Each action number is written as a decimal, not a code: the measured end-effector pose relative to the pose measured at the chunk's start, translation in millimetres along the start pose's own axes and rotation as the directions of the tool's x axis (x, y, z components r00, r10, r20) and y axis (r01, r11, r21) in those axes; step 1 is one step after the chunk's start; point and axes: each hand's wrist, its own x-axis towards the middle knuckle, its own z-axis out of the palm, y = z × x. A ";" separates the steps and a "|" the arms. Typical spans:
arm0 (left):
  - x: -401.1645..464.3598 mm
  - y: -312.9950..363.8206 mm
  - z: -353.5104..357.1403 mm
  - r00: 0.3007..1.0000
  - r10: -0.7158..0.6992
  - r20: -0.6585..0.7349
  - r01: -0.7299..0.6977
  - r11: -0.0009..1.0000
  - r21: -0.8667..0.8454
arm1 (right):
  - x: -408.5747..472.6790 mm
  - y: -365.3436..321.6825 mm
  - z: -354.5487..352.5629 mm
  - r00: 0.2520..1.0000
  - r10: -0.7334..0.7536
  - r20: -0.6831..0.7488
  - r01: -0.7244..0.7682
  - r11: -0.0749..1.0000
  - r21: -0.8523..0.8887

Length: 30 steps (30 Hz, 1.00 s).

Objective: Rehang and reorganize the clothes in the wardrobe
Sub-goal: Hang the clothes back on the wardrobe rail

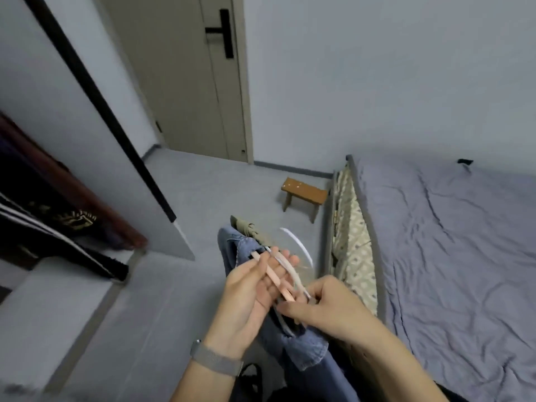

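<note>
Several thin plastic hangers, pink and white (274, 275), are laid across the upturned palm of the left hand (255, 291), its fingers only loosely bent around them. Their lower ends are pinched by the curled fingers of the right hand (327, 307). A blue denim garment (298, 346) hangs beneath both hands, above the grey floor (185, 285), beside the bed with a purple sheet (452, 256)
</note>
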 end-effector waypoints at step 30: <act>-33.2 347.3 -244.2 0.630 0.545 -0.554 -0.501 0.830 0.247 | 262.7 -284.7 336.4 0.775 -0.404 0.487 0.373 0.913 0.164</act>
